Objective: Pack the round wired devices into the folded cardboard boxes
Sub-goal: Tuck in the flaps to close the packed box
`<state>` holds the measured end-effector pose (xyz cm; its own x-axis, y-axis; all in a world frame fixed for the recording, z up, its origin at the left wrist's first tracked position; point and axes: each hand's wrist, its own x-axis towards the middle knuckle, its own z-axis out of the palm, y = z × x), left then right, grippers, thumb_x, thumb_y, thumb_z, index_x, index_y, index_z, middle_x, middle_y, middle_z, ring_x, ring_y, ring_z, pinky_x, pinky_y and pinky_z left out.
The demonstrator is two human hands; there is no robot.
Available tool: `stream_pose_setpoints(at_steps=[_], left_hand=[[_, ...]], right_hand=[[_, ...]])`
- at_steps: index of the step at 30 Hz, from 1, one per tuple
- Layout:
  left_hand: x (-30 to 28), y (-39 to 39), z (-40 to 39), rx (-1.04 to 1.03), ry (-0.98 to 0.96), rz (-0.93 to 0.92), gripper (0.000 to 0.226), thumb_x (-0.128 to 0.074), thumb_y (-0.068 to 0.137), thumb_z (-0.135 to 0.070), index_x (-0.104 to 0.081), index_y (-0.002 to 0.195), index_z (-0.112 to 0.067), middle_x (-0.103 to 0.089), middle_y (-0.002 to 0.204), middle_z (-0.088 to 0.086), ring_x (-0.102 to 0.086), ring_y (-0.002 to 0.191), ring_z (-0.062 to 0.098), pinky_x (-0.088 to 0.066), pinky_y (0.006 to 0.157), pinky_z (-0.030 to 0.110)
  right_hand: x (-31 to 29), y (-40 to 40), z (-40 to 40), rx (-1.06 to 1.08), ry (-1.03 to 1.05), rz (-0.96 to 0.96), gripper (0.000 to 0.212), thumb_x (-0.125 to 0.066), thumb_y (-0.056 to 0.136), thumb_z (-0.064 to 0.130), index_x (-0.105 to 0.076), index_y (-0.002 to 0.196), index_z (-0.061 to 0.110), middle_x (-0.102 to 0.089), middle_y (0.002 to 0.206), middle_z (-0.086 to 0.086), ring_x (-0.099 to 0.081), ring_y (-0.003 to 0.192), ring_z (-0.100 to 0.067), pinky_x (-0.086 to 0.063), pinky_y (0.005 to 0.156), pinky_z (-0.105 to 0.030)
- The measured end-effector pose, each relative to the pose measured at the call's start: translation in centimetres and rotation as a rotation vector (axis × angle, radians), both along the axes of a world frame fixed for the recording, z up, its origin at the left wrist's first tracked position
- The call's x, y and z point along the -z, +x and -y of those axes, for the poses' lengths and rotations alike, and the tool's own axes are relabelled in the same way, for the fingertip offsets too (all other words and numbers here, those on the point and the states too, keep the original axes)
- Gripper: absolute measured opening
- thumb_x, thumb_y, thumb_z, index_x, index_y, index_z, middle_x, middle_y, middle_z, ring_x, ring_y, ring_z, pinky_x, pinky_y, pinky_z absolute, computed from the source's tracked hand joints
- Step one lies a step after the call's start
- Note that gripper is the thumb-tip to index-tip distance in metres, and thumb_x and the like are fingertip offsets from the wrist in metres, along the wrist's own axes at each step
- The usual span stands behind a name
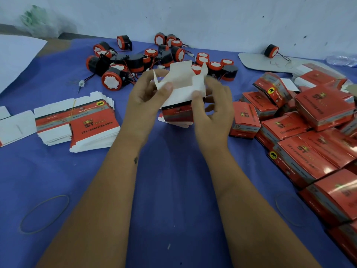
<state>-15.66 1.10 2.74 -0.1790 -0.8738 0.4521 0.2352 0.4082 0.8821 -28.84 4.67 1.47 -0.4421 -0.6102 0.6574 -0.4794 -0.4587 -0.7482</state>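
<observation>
Seen from above, a person's left hand (144, 99) and right hand (214, 105) both grip a small red and white cardboard box (180, 97) held just above a blue surface (173, 190), thumbs pressed on its white top flaps, which stand open. Beyond the box lies a heap of round black and orange devices (154, 60) with thin wires. Left of the box sits a stack of flat unfolded boxes (90, 122), and right of it a pile of closed red boxes (309, 136), with a rubber band (44, 213) nearer the viewer.
</observation>
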Motion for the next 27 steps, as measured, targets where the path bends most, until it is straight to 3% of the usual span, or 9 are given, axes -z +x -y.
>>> stream_pose_setpoints(at_steps=[3,6,8,11,15,19,22,25,27], left_hand=[[0.2,0.1,0.1,0.007,0.062,-0.019,0.011,-0.057,0.094,-0.016,-0.059,0.100,-0.025,-0.072,0.090,-0.014,-0.067,0.086,0.005,-0.053,0.069,0.020],[0.5,-0.3,0.2,0.002,0.105,0.063,0.016,-0.059,0.093,-0.010,-0.054,0.096,-0.024,-0.070,0.076,-0.010,-0.065,0.070,0.008,-0.051,0.059,0.022],[0.7,-0.8,0.0,0.038,0.159,0.021,0.005,-0.057,0.094,-0.022,-0.056,0.097,-0.026,-0.071,0.082,-0.009,-0.067,0.074,0.011,-0.052,0.062,0.027],[0.6,-1.9,-0.4,0.130,0.350,-0.181,0.038,-0.037,0.102,-0.043,-0.071,0.107,-0.026,-0.074,0.111,0.000,-0.071,0.100,0.019,-0.058,0.076,0.032],[0.6,-2.4,-0.8,0.087,0.349,-0.068,0.048,-0.043,0.100,-0.017,-0.072,0.092,-0.054,-0.073,0.102,-0.023,-0.070,0.096,0.004,-0.055,0.069,0.020],[0.9,-2.5,-0.5,0.053,0.325,-0.038,0.053,-0.040,0.094,-0.007,-0.062,0.102,-0.054,-0.071,0.103,-0.024,-0.070,0.091,0.005,-0.054,0.066,0.020],[0.9,-2.7,-0.5,0.020,0.305,-0.051,0.054,-0.036,0.096,-0.004,-0.059,0.101,-0.053,-0.069,0.096,-0.030,-0.069,0.086,0.000,-0.054,0.064,0.020],[0.9,-2.8,-0.5,0.028,0.268,-0.101,0.052,-0.036,0.095,0.001,-0.060,0.102,-0.044,-0.070,0.098,-0.019,-0.069,0.084,0.007,-0.055,0.063,0.024],[1.1,-2.8,-0.5,0.021,0.264,-0.118,0.045,-0.039,0.095,0.000,-0.063,0.097,-0.038,-0.069,0.100,-0.009,-0.067,0.083,0.010,-0.054,0.062,0.028]], right_hand=[[-0.3,-0.1,0.0,-0.035,-0.016,0.076,0.069,-0.065,0.085,0.025,-0.030,0.144,0.034,-0.053,0.110,-0.003,-0.056,0.092,-0.014,-0.051,0.079,-0.022],[-0.6,0.0,0.3,-0.279,0.250,0.337,0.063,-0.057,0.081,0.017,-0.043,0.142,0.026,-0.057,0.130,-0.001,-0.060,0.111,-0.017,-0.055,0.084,-0.029],[-0.5,-0.2,0.5,-0.418,0.403,0.515,0.042,-0.052,0.086,0.008,-0.060,0.124,0.024,-0.067,0.115,0.000,-0.066,0.094,-0.014,-0.056,0.069,-0.027],[-0.5,-0.4,0.7,-0.428,0.426,0.530,0.038,-0.045,0.087,-0.002,-0.063,0.096,0.030,-0.070,0.087,0.008,-0.067,0.073,-0.008,-0.053,0.054,-0.025],[-0.6,-0.4,0.7,-0.451,0.371,0.529,0.039,-0.042,0.085,-0.007,-0.061,0.090,0.027,-0.069,0.076,0.013,-0.065,0.065,-0.002,-0.053,0.053,-0.022],[-0.2,-0.7,0.5,-0.639,0.358,0.661,0.018,-0.055,0.087,0.024,-0.066,0.100,0.025,-0.073,0.093,0.003,-0.069,0.080,-0.012,-0.056,0.062,-0.028],[-0.4,-1.0,0.5,-0.746,0.361,0.899,0.045,-0.036,0.101,0.046,-0.063,0.122,0.016,-0.071,0.112,-0.009,-0.070,0.096,-0.023,-0.058,0.073,-0.034],[-0.4,-1.1,0.8,-0.725,0.385,0.810,0.031,-0.044,0.099,0.017,-0.061,0.125,0.016,-0.067,0.120,-0.013,-0.066,0.101,-0.028,-0.056,0.081,-0.040],[-0.3,-1.1,1.0,-0.684,0.359,0.752,0.033,-0.045,0.093,0.001,-0.067,0.109,0.020,-0.071,0.105,-0.007,-0.068,0.088,-0.023,-0.058,0.072,-0.037]])
